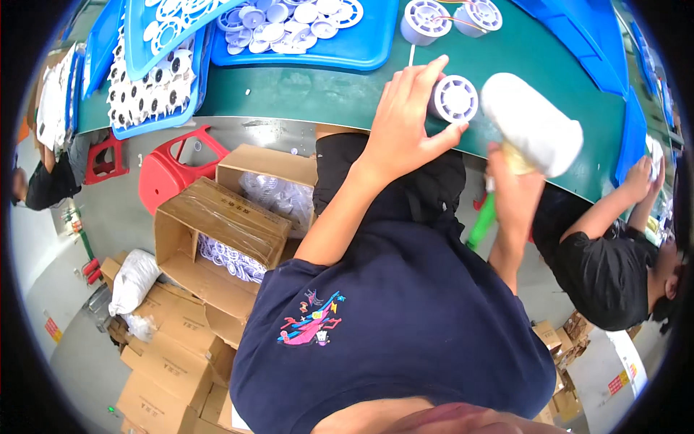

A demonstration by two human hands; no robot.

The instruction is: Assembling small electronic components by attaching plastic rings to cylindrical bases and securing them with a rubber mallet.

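My left hand (407, 123) grips a small pale-lilac plastic spool (455, 98) on the green table (318, 90), fingers and thumb around its side. My right hand (515, 189) holds the handle of a white-headed mallet (531, 123), its head raised just right of the spool. Two more spools (425, 19) stand farther back on the table.
Blue trays (318, 43) with white round plastic parts lie at the back left. Open cardboard boxes (224, 231) of parts and a red stool (177, 166) stand on the floor to my left. Another person in black (614, 246) works at my right.
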